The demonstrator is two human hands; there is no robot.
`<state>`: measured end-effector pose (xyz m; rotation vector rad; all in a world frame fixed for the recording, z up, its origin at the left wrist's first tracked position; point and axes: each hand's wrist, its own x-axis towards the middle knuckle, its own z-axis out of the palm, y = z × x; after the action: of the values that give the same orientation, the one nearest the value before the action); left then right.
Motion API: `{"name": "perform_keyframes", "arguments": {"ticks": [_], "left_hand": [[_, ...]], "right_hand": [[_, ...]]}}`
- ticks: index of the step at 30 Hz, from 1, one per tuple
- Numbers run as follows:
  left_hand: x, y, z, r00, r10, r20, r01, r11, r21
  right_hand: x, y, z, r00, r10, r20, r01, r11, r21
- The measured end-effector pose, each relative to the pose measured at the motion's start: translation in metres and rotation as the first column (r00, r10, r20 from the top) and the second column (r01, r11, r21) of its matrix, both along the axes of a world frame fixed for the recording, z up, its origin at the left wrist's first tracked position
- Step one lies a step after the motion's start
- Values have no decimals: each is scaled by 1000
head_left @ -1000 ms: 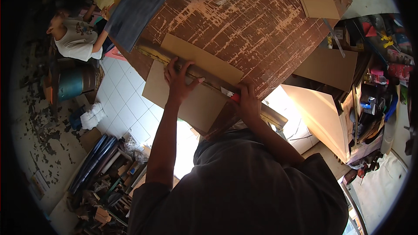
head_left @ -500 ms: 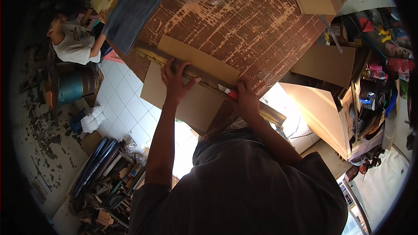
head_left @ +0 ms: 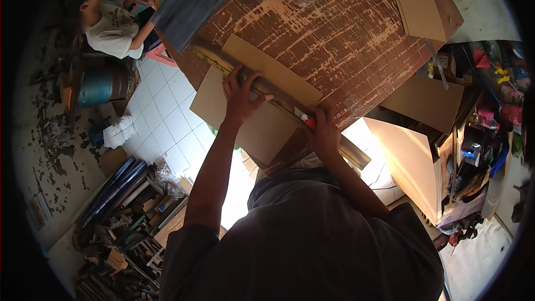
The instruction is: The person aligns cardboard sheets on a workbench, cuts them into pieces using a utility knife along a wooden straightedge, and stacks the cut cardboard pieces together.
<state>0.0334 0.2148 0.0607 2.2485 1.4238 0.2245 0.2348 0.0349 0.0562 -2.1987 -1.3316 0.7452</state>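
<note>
A brown board [head_left: 248,120] lies across the near edge of the worn worktable, with a long dark straight bar [head_left: 207,54] resting over it at a slant. My left hand [head_left: 241,99] presses down on the bar with spread fingers, its thumb apart on the near side. My right hand [head_left: 326,134] is closed around a small red-handled cutter [head_left: 311,123] beside the bar, near the board's right end. A pale piece shows at the cutter's tip; the blade itself is too small to make out.
The tabletop [head_left: 334,39] is scored and scratched. A dark sheet [head_left: 195,5] lies at its far left, near another person [head_left: 114,30]. More brown boards [head_left: 415,3] lie at the far right, and large panels [head_left: 409,161] lean at right. Scrap pieces [head_left: 131,234] are heaped at lower left.
The whole view has shifted and turned slightly, so the table and hands appear further right. Both hands keep about the same places on the bar and cutter.
</note>
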Motion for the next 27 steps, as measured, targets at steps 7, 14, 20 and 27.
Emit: {"name": "perform_keyframes", "arguments": {"ticks": [7, 14, 20, 27], "left_hand": [[5, -12, 1, 975, 196, 107, -198, 980, 10], [0, -12, -8, 972, 211, -106, -219, 973, -68], [-3, -14, -11, 973, 203, -110, -210, 976, -55], [-4, -14, -15, 979, 196, -63, -198, 980, -21]], "right_hand": [[3, 6, -2, 999, 26, -26, -26, 1000, 7], [7, 11, 7, 994, 110, 17, -110, 994, 18], [6, 11, -3, 997, 80, -3, -80, 996, -44], [6, 13, 3, 996, 88, -3, -88, 996, 21]]}}
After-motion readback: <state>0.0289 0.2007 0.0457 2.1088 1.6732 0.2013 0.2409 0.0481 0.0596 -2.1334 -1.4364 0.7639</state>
